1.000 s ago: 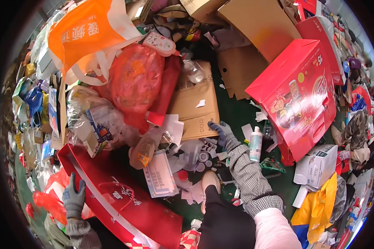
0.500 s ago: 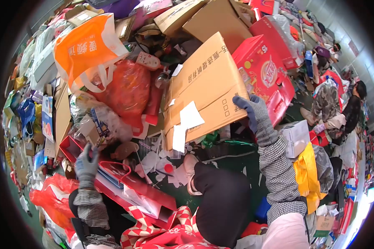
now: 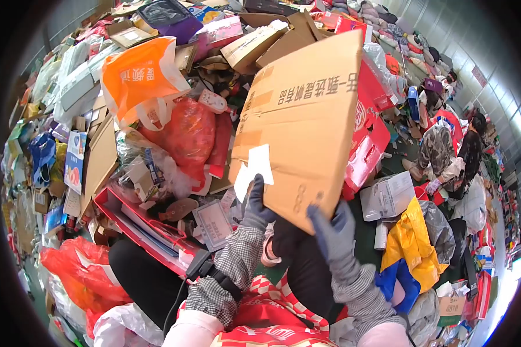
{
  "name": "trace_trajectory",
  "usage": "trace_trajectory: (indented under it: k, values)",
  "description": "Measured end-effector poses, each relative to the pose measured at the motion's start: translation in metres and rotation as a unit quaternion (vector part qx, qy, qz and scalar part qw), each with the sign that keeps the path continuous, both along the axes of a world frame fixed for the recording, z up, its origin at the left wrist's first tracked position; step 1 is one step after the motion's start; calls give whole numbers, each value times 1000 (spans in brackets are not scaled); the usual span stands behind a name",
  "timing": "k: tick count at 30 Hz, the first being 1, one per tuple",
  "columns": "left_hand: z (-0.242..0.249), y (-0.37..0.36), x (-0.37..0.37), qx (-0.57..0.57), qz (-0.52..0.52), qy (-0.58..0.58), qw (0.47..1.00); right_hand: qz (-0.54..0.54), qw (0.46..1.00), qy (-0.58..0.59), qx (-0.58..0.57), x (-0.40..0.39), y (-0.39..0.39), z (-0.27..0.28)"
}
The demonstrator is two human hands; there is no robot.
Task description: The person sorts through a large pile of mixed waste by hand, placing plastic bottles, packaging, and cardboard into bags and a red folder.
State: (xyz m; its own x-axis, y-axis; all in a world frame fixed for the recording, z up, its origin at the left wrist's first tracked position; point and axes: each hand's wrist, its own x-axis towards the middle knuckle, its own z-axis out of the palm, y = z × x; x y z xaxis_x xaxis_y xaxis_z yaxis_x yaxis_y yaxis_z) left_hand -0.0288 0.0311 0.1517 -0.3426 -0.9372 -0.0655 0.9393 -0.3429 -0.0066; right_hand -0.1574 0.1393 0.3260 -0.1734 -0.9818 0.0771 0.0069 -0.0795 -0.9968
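A large flattened cardboard box (image 3: 307,127) with printed characters is tilted up in front of me, torn white paper (image 3: 260,162) stuck on its face. My left hand (image 3: 259,202), in a grey glove, grips its lower left edge, fingertips on the front near the paper. At the bottom right corner my right hand (image 3: 334,231), gloved too, is closed on the cardboard, part of its grip hidden. A red box (image 3: 139,231) with an open top stands by my left knee. Behind the cardboard, another red carton (image 3: 367,144) is partly covered.
Mixed waste is heaped ahead. An orange bag (image 3: 139,75) and a red plastic bag (image 3: 185,136) lie at left. On the right are a white box (image 3: 388,196) and a yellow bag (image 3: 414,243). Another person (image 3: 440,150) sits farther right.
My left hand has come from beside the red box to the cardboard's lower edge. The cardboard has turned more upright and nearer, and my right hand has shifted down to its bottom corner.
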Motion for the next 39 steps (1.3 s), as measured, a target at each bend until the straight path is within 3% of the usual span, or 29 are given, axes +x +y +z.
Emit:
trace_trajectory:
  k: [2, 3, 6, 7, 10, 11, 12, 13, 16, 17, 18, 19, 20, 21, 23, 24, 25, 30, 33, 36, 38, 39]
  values:
    - [-2, 15, 6, -49, 19, 40, 998, 105, 980, 156, -67, -4, 18, -17]
    - [-8, 17, 10, -67, 15, 34, 997, 99, 990, 68, -68, 0, 21, -14]
    - [-23, 42, 19, -78, -28, 25, 996, 67, 997, -13, -37, 2, 19, 19]
    - [-23, 43, 24, -83, -42, 24, 995, 97, 990, -86, 54, -3, 16, 9]
    - [-10, 39, 43, -65, -57, -5, 996, 30, 999, 21, -25, 15, 19, 14]
    - [0, 31, 50, -23, -39, -39, 998, 4, 999, 35, -33, 16, 20, 13]
    - [-13, 15, 67, -19, 3, -148, 989, -11, 999, 14, -47, 17, 22, 17]
    - [-21, 6, 88, 239, 22, -81, 967, -25, 998, -4, -57, 16, 26, 22]
    - [-24, 9, 138, 267, 72, -33, 961, -47, 995, -63, -66, 7, 32, 23]
    - [11, 20, 139, 325, 30, 11, 945, -45, 990, -113, -69, 8, 31, 24]
    - [12, 31, 143, 278, 26, -32, 960, -48, 983, -161, -73, 6, 32, 26]
    - [-19, 27, 163, 221, 74, -31, 972, -25, 982, -175, -62, -1, 33, 28]
    - [-19, 34, 164, 158, 86, -108, 978, -7, 974, -213, -75, -7, 28, 18]
    - [-2, 53, 159, 84, 108, -247, 959, 0, 976, -216, -40, -15, 29, 21]
    - [27, 82, 148, -35, 155, -492, 856, 19, 965, -251, -73, -23, 27, 0]
    - [39, 94, 146, -39, 141, -481, 864, 59, 966, -249, -38, -25, 27, -3]
    - [19, 80, 167, -30, 58, -360, 931, 68, 970, -228, -47, -21, 23, -15]
    - [45, 75, 126, -20, 33, -450, 892, 48, 948, -305, -81, -9, 27, -38]
    - [55, 70, 101, -40, 8, -476, 878, 22, 977, -207, -34, -16, 35, -22]
    - [61, 67, 81, -58, -12, -493, 868, -3, 954, -286, -94, -51, 41, -13]
    - [63, 65, 70, -65, -22, -498, 865, -50, 945, -302, -116, -99, 52, -8]
    - [63, 64, 66, -69, -24, -499, 864, -147, 930, -288, -176, -123, 71, 3]
